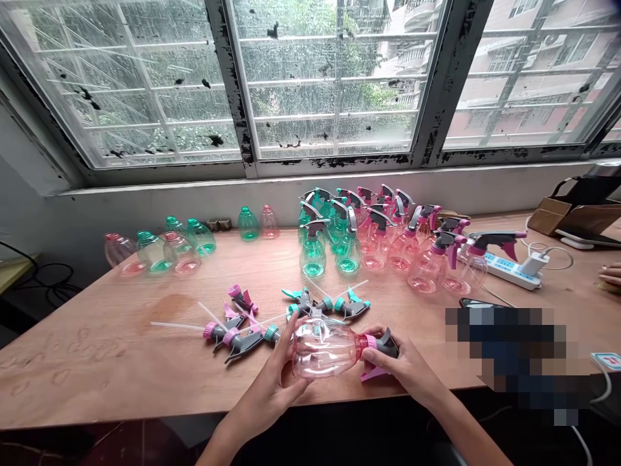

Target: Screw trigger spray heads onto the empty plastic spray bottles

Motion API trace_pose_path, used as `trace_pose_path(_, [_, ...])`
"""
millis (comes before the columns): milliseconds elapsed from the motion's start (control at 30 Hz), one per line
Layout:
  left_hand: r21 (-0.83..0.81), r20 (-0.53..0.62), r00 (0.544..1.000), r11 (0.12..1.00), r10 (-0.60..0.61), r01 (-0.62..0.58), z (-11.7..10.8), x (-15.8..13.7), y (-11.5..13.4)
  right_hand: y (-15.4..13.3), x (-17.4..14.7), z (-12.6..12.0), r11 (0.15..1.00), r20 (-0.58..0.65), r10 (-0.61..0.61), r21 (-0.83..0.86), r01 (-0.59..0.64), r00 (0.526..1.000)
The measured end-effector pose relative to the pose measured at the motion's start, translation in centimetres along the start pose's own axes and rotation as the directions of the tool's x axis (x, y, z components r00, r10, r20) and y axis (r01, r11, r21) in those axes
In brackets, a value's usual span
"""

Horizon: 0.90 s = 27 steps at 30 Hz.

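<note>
A clear pink spray bottle (324,349) lies sideways between my hands above the table's front edge. Fingers of my left hand (279,372) wrap round its base end. At the neck, my right hand (405,362) grips the pink collar and grey spray head (385,343), whose pink trigger points down. Just behind the bottle are loose trigger sprayers with teal collars (352,304). To their left lies a pile of grey sprayers with pink collars (233,336), their thin white tubes sticking out.
Several green and pink bottles with sprayers (349,255) stand at the back. Bottles without heads (182,252) are at the left, two more by the wall. A power strip (512,268), a phone (485,304) and a brown case (557,207) are at the right. Another hand (610,275) shows at the right edge.
</note>
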<state>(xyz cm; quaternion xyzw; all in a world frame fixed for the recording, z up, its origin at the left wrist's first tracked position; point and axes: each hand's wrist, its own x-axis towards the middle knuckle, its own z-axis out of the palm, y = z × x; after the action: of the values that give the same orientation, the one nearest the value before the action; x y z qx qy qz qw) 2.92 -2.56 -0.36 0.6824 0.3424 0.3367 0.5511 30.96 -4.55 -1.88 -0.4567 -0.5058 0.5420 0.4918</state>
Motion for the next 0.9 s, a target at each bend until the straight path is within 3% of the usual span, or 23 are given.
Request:
trace_pose_path(233, [0.002, -0.001, 0.998, 0.998, -0.055, 0.055, -0.33, -0.27, -0.1, 0.15, -0.05, -0.04, 1.0, 0.017, -0.003, 0.02, 0.003, 1.0])
trace_pose_path(467, [-0.017, 0.002, 1.0, 1.0, 0.01, -0.01, 0.07, -0.09, -0.01, -0.16, -0.06, 0.18, 1.0, 0.001, 0.002, 0.028, -0.002, 1.0])
trace_pose_path(900, [0.01, -0.027, 0.999, 1.0, -0.022, 0.022, -0.09, -0.01, 0.48, 0.08, 0.08, 0.25, 1.0, -0.036, 0.006, 0.005, -0.005, 0.999])
